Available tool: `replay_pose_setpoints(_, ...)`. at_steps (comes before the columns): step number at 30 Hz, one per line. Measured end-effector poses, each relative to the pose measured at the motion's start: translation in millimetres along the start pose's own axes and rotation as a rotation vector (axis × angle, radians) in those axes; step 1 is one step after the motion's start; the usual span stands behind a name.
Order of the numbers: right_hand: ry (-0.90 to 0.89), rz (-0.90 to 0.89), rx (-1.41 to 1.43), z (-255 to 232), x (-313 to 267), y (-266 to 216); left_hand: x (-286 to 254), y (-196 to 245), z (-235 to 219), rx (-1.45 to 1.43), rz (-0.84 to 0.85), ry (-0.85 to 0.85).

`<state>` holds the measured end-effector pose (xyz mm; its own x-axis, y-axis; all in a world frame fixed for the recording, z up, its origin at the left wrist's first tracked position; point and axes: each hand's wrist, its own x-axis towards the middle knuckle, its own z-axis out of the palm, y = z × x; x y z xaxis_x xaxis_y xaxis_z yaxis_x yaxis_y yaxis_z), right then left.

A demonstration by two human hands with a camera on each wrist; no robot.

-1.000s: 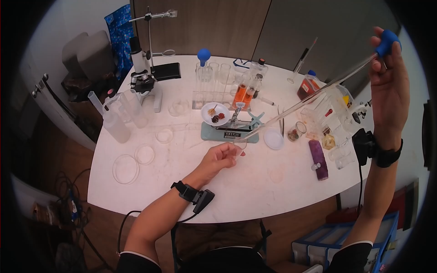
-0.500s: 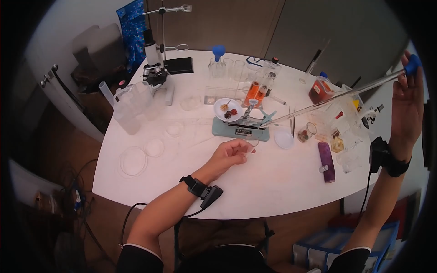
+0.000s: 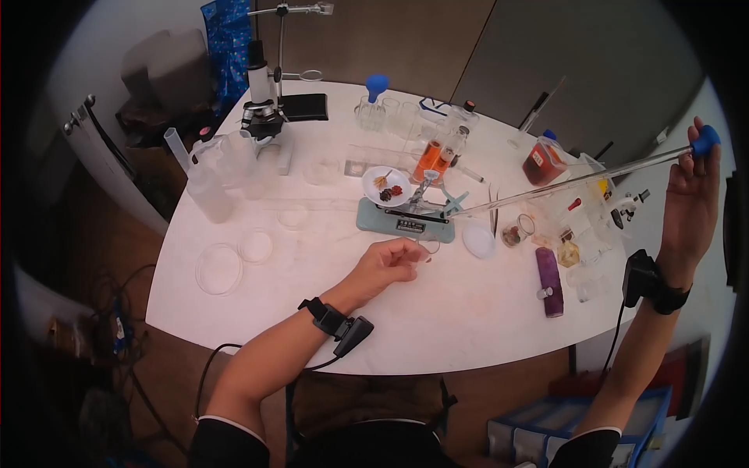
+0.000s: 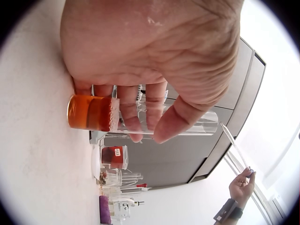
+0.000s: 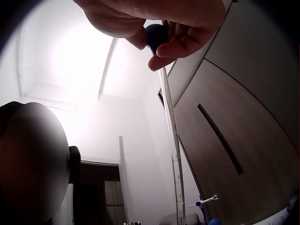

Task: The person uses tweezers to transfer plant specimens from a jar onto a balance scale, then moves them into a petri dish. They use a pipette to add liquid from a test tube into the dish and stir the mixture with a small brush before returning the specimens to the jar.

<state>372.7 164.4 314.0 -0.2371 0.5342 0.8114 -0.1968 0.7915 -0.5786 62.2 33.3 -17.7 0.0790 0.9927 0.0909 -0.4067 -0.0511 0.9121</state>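
My left hand (image 3: 378,271) holds a clear glass tube (image 4: 206,123) upright over the table's middle, thumb and fingers curled round it. Orange liquid (image 4: 89,112) with bubbles on top fills its lower part, as the left wrist view shows. Raised high at the right, my right hand (image 3: 691,204) grips the blue rubber bulb (image 3: 705,141) of a long glass pipette (image 3: 577,180). Scale marks run along the pipette in the right wrist view. It slants down to the left, and its tip appears close to the tube's mouth in the left wrist view.
Behind the left hand stands a green balance (image 3: 406,224) with a white dish (image 3: 385,186) on it. Tubes of orange liquid (image 3: 431,160) are beyond. A microscope (image 3: 259,93) and plastic bottles (image 3: 209,195) stand left; a purple roll (image 3: 549,282) and glassware lie right.
The pipette's lower end has moved away from the tube's mouth, up and to the right. My right hand has shifted outward with the bulb; the left hand keeps its hold on the tube.
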Motion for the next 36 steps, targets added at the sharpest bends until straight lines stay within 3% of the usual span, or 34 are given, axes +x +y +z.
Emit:
replay_pose_setpoints(2, -0.077, 0.003, 0.075, -2, 0, 2, 2, 0, 0, 0.002, 0.007, 0.001)
replay_pose_setpoints(11, -0.118, 0.009, 0.175, 17, -10, -3, 1, 1, 1, 0.003, 0.024, 0.007)
replay_pose_setpoints(17, 0.051, 0.03, 0.124, 17, -16, 6, 2, 1, 0, -0.001, 0.024, 0.01)
replay_pose_setpoints(36, 0.041, 0.035, 0.101, 15, -2, 6, 2, -4, -4, -0.032, 0.002, -0.023)
